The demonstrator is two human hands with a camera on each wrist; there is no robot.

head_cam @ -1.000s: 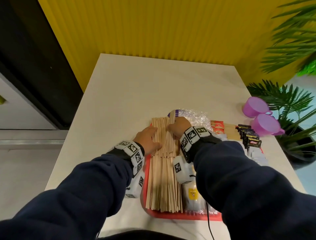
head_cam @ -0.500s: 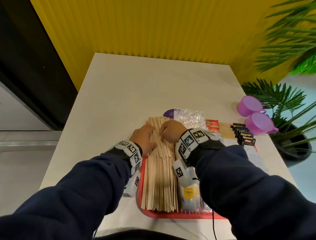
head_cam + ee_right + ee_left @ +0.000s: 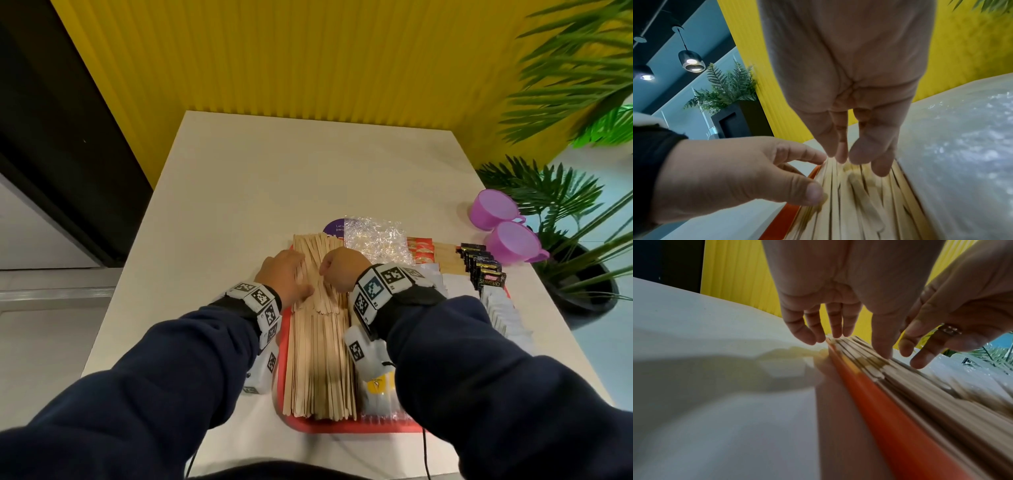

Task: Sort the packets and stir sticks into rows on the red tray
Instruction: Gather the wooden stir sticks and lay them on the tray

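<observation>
A red tray (image 3: 342, 426) lies at the table's near edge. Pale wooden stir sticks (image 3: 318, 359) fill its left side in a long stack, with a second layer at the far end. My left hand (image 3: 284, 274) presses straight fingers against the left edge of that far layer (image 3: 920, 386). My right hand (image 3: 342, 270) touches its top with its fingertips (image 3: 838, 154). Neither hand grips anything. To the right lie rows of red packets (image 3: 423, 248), black packets (image 3: 479, 265) and white packets (image 3: 503, 308). Yellow-marked packets (image 3: 376, 387) lie under my right wrist.
A crinkled clear plastic bag (image 3: 373, 240) lies at the tray's far end, over a purple disc (image 3: 334, 226). Two purple cups (image 3: 513, 241) stand near the table's right edge, next to a potted plant (image 3: 555, 205). A yellow wall stands behind the table.
Both hands have slid a little toward me along the far layer of sticks and come closer together, squeezing that layer narrower.
</observation>
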